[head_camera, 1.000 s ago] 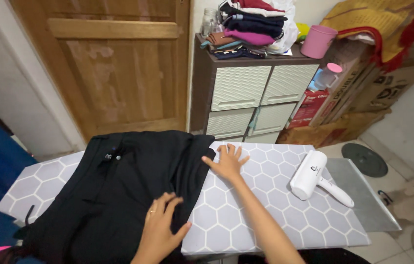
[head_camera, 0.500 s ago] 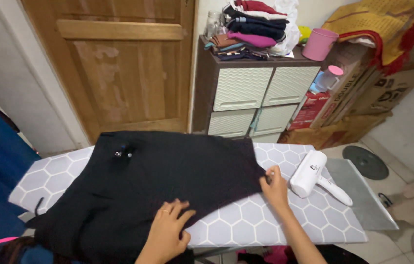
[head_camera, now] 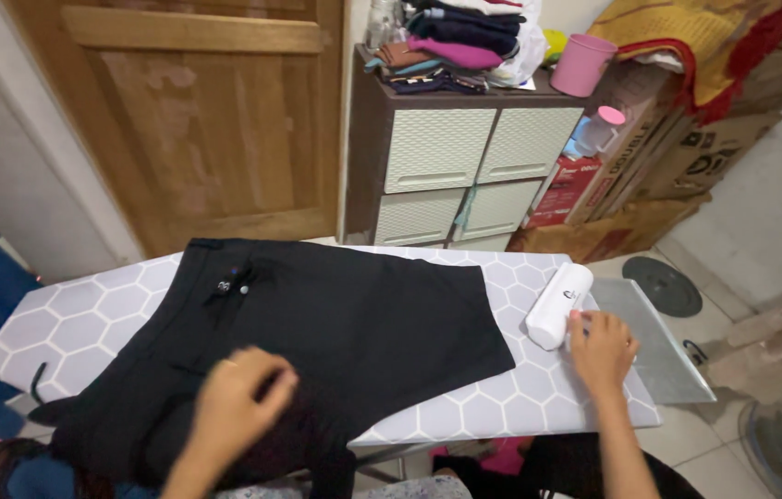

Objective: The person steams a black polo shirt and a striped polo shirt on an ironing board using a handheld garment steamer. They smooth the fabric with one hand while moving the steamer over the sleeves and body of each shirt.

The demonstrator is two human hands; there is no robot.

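black garment (head_camera: 336, 323) lies spread flat on the hex-patterned ironing board (head_camera: 465, 416), its near edge draping off the front. left hand (head_camera: 229, 411), blurred, seems to rest on the cloth with fingers curled; grip uncertain. right hand (head_camera: 602, 346) closes over the handle of the white handheld steamer (head_camera: 557, 305) lying on the board's right end. garment looks soft and limp, best taken at an edge or corner. steamer looks rigid and light, held by the handle.

Both forearms are seen bare, no sleeves reaching the wrists. No watch or bracelet is worn on the right hand (head_camera: 601, 348).
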